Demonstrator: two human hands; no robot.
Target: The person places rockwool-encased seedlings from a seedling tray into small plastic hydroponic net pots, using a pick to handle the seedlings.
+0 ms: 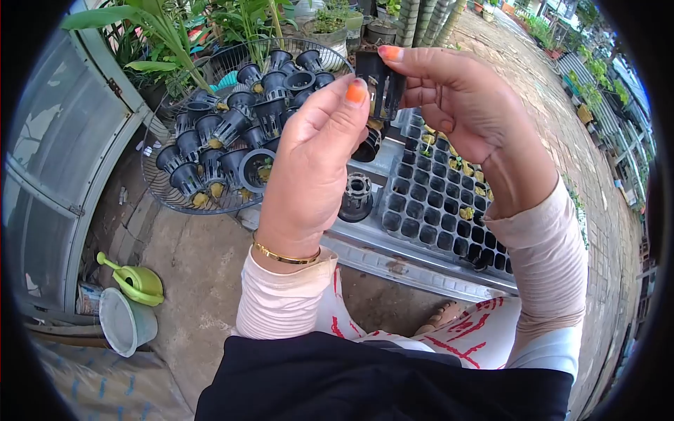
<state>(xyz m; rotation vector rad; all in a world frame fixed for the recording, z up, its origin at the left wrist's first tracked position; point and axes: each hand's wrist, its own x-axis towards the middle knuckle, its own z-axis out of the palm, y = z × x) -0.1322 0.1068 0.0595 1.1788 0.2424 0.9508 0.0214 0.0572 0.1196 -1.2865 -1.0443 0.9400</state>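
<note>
Two hands are raised over a seed tray (421,210). The right hand (463,105) pinches a black net pot (385,88) at its upper end, fingers closed on it. The left hand (316,161) shows its back. Its thumb tip touches the net pot's side, but its fingers are hidden, so its grip cannot be told. A wire basket (156,191) of similar pots sits left of the tray. A watering can (140,282) and bucket (126,324) are on the ground.

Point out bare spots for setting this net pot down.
For the net pot, bare: the bench strip bordering the seedling tray's near edge, and concrete floor between watering can and bench. Crowded: wire basket heaped with net pots; two loose pots fill the basket-tray gap.
</note>
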